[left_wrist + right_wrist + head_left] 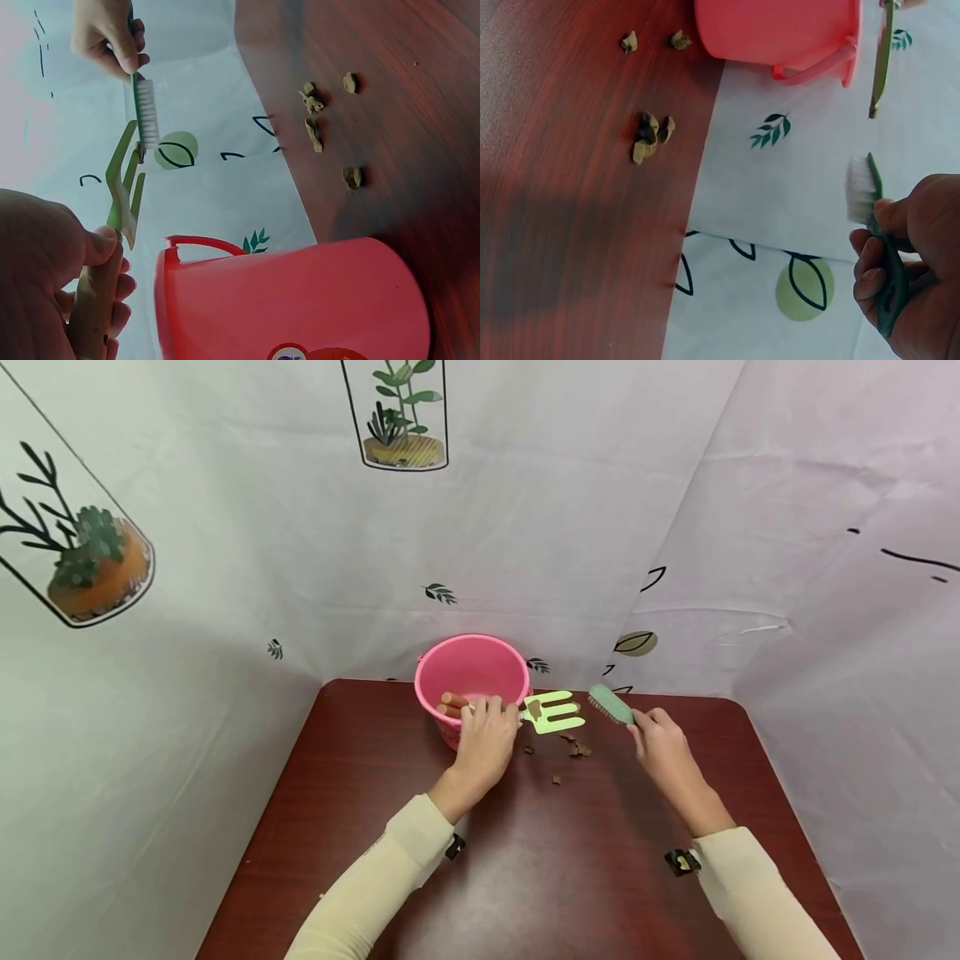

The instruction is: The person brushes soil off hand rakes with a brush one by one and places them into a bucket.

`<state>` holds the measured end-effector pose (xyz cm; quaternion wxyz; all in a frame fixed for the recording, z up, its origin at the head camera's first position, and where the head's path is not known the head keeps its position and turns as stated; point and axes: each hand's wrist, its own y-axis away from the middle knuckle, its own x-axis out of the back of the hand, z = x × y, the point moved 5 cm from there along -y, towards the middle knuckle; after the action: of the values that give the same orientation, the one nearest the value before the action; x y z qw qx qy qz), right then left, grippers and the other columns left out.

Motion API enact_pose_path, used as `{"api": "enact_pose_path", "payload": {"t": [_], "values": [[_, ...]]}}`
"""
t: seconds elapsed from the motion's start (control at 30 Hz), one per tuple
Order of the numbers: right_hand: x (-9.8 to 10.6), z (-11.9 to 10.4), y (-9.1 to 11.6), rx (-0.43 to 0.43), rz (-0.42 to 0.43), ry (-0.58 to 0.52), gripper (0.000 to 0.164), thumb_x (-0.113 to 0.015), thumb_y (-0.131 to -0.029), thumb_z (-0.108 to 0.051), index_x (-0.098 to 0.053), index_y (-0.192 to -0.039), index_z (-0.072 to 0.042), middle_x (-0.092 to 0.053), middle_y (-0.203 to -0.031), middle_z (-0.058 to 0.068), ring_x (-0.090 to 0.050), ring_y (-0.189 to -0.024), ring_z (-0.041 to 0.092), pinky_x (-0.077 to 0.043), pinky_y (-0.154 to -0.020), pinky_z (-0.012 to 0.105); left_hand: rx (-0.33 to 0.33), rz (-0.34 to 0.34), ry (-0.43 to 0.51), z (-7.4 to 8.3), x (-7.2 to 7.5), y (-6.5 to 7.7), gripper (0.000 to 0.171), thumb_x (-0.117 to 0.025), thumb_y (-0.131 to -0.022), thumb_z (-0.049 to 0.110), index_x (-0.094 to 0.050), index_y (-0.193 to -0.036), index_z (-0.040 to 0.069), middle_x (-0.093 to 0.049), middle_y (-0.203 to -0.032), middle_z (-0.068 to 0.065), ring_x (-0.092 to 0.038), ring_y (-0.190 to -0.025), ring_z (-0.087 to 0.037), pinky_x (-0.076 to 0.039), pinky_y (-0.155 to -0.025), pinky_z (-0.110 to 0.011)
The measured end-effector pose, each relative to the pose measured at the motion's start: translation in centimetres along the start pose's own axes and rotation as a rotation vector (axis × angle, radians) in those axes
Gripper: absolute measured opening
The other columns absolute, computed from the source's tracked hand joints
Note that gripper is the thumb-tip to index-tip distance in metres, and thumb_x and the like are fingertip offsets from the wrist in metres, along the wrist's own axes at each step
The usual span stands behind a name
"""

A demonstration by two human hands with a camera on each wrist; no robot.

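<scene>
My left hand (487, 739) grips the wooden handle of a light green hand fork (555, 712), held level beside the pink bucket's rim. Brown bits of dirt cling to the fork's neck and a tine tip. In my right hand (663, 752) is a green brush (611, 703) with white bristles, gripped by its handle. In the head view the brush head is just right of the tines; the right wrist view shows a gap between them. Wooden handles of other tools (453, 702) stick up in the pink bucket (472, 647); their lower ends are hidden.
Several brown crumbs of dirt (577, 748) lie on the dark red wooden table (525, 877), right of the bucket. A white cloth wall with plant prints (540, 543) rises directly behind the table.
</scene>
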<state>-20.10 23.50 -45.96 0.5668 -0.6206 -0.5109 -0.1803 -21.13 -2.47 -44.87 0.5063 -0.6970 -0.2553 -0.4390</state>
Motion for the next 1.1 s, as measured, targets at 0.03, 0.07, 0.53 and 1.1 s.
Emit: {"api": "enact_pose_path", "payload": {"t": [0.03, 0.07, 0.53, 1.1], "values": [[0.1, 0.0, 0.0, 0.002, 0.002, -0.002, 0.025, -0.071, -0.091, 0.005, -0.068, -0.113, 0.017, -0.059, -0.091, 0.026, -0.062, -0.074, 0.037, -0.055, -0.064, 0.049, -0.001, 0.003, 0.002, 0.0, 0.0, 0.0, 0.019, -0.061, -0.104, 0.027, -0.067, -0.098, 0.01, -0.061, -0.089, -0.008, -0.057, -0.085, -0.027, -0.043, -0.069, -0.041], [0.2, 0.0, -0.1, 0.006, 0.006, -0.003, 0.025, -0.071, -0.091, 0.005, -0.068, -0.113, 0.017, -0.059, -0.09, 0.025, -0.062, -0.073, 0.037, -0.055, -0.063, 0.049, -0.002, 0.005, 0.0, -0.1, 0.1, 0.0, 0.019, -0.06, -0.104, 0.027, -0.067, -0.098, 0.01, -0.061, -0.089, -0.008, -0.057, -0.085, -0.027, -0.043, -0.069, -0.041], [0.6, -4.2, -1.0, 0.126, 0.023, -0.026, 0.028, -0.074, -0.089, 0.003, -0.069, -0.115, 0.015, -0.059, -0.09, 0.021, -0.06, -0.072, 0.03, -0.053, -0.061, 0.041, 0.002, 0.015, 0.033, 0.0, -0.1, -0.1, 0.021, -0.061, -0.104, 0.028, -0.067, -0.097, 0.01, -0.061, -0.088, -0.008, -0.057, -0.085, -0.027, -0.041, -0.069, -0.04], [-1.3, -7.3, -1.2, 0.106, -0.114, -0.061, 0.03, -0.071, -0.095, -0.004, -0.068, -0.121, 0.012, -0.06, -0.095, 0.018, -0.063, -0.076, 0.025, -0.055, -0.064, 0.039, 0.007, 0.023, 0.021, 0.6, -0.1, -0.5, 0.021, -0.063, -0.103, 0.029, -0.07, -0.096, 0.01, -0.061, -0.087, -0.007, -0.057, -0.081, -0.026, -0.04, -0.068, -0.04]]}}
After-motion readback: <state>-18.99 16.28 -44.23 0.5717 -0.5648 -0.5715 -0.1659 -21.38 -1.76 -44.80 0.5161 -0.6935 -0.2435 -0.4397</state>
